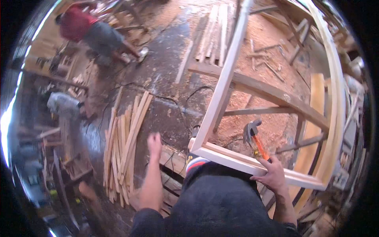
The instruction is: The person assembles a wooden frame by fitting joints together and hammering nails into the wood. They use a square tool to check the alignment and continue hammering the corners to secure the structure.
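Observation:
My right hand (272,173) is closed round the handle end of a claw hammer (258,144) with an orange grip, its head pointing away from me. The same hand rests on the near rail of a pale wooden frame (233,160). To the left, my left hand (154,141) is raised beside the frame's near left corner, touching nothing that shows. Its fingers look curled, but blur hides whether anything is between them.
A wooden trestle (276,93) stands under the frame. Long strips (126,146) lie piled on the floor at left, more boards (213,33) farther off. Sawdust (248,126) covers the ground. A person in a red shirt (75,23) bends at upper left. Cables cross the floor.

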Tool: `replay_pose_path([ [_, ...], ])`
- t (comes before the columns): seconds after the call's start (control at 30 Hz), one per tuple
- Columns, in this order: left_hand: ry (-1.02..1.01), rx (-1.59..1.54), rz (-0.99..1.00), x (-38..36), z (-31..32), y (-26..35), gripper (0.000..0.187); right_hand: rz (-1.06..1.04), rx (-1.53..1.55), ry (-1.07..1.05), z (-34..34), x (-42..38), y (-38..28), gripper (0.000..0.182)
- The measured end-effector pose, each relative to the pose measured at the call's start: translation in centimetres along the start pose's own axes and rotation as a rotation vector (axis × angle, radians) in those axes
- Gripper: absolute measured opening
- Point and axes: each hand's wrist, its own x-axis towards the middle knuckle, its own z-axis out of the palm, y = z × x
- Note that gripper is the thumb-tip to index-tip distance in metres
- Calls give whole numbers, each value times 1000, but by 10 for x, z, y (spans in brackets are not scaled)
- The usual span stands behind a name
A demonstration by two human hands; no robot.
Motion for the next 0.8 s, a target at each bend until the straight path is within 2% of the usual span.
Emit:
replay_pose_path([
  [0.03, 65, 8, 157, 34, 14, 76, 32, 46, -51, -3, 3, 2, -4, 64],
  [0.07, 98, 49, 292, 84, 35, 102, 33, 94, -88, 14, 6, 0, -11, 63],
  [0.1, -119, -109, 97, 109, 48, 169, 36, 137, -128, 28, 9, -2, -17, 63],
  [0.13, -157, 88, 282, 134, 67, 217, 43, 157, -184, 45, 8, 2, -20, 62],
  [0.17, -239, 25, 401, 145, 89, 267, 49, 124, -232, 118, 14, 1, -20, 60],
  [0.2, -359, 77, 453, 172, 115, 281, 57, 163, -246, 116, 19, -2, -24, 59],
  [0.23, -401, 18, 446, 163, 141, 321, 67, 188, -265, 120, 22, 0, -26, 57],
  [0.27, -454, 87, 408, 165, 169, 339, 77, 205, -284, 129, 22, 3, -27, 56],
  [0.33, -744, 393, 396, 173, 209, 396, 96, 236, -286, 74, 18, 8, -29, 51],
  [0.37, -714, 481, 427, 167, 229, 413, 94, 246, -288, 43, 16, 9, -28, 48],
  [0.53, -656, 725, 556, 191, 315, 415, 78, 247, -339, -51, 16, 10, -19, 38],
  [0.6, -703, 763, 617, 200, 315, 417, 71, 253, -325, -44, 17, 9, -21, 36],
  [0.63, -609, 749, 671, 196, 314, 415, 64, 256, -320, -32, 17, 8, -21, 37],
  [0.73, -645, 717, 558, 191, 308, 418, 63, 263, -310, 6, 16, 4, -23, 38],
  [0.8, -608, 626, 580, 187, 306, 411, 56, 260, -299, 32, 20, 2, -19, 40],
])
